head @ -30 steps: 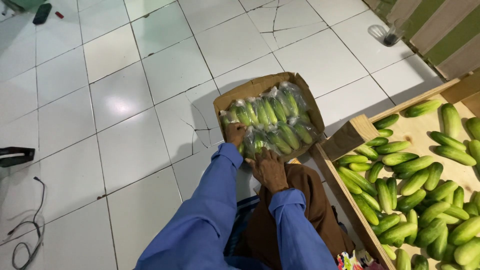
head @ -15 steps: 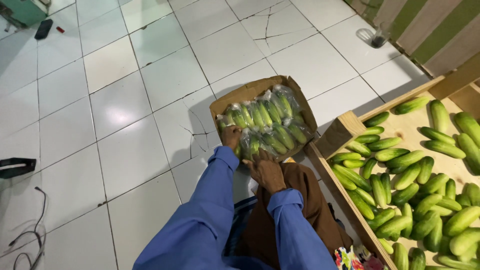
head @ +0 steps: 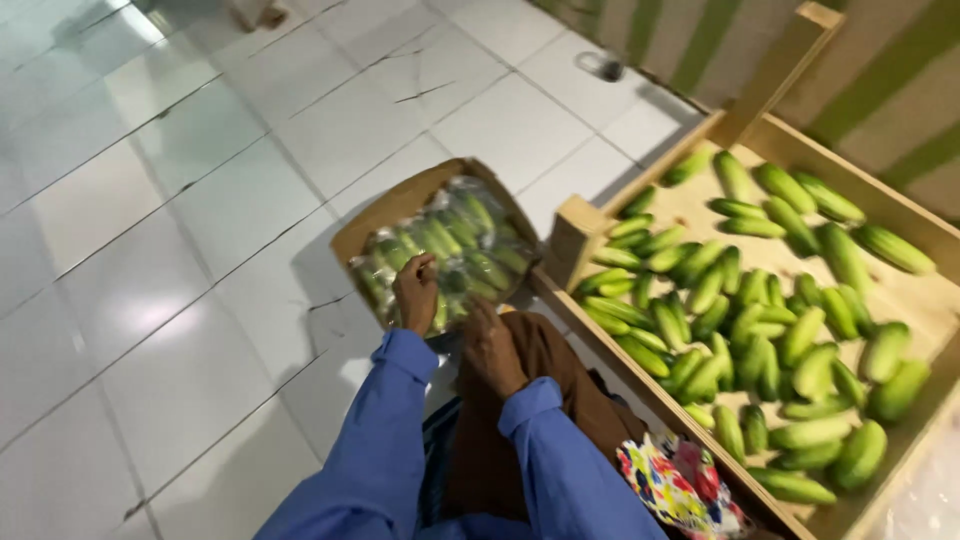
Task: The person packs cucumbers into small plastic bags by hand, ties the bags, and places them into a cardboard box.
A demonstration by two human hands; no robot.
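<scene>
Head view, looking down at a white tiled floor (head: 180, 330). A cardboard box (head: 395, 210) sits on the floor, just beside the near-left corner of a wooden crate (head: 780, 150). The box is filled with packs of green cucumbers (head: 470, 240) wrapped in clear plastic.

Left hand (head: 415, 292), blue sleeve, reaches into the near edge of the box. The fingers are curled down onto the wrapped cucumbers at the box's near-left side; the hand touches the plastic and looks closed on a pack, but the fingertips are hidden, so a true grip cannot be told. The cucumbers lie directly under and ahead of this hand, most of them spreading up and to the right of it.

Right hand (head: 492, 348), also in a blue sleeve (head: 560, 450), is just beside the near-right edge of the box, over brown cloth (head: 560, 370) on the person's lap. The back of the hand faces the camera and the fingers point toward the box; whether it is open or closed on anything cannot be told. The box is just ahead of it and slightly left.

The two hands are near each other, not touching.

Loose green cucumbers (head: 760, 320) lie piled in the wooden crate to the right, well apart from the left hand and nearer the right one. A bright multicoloured patterned thing (head: 680, 485) lies at the crate's near edge, by the right sleeve.
</scene>
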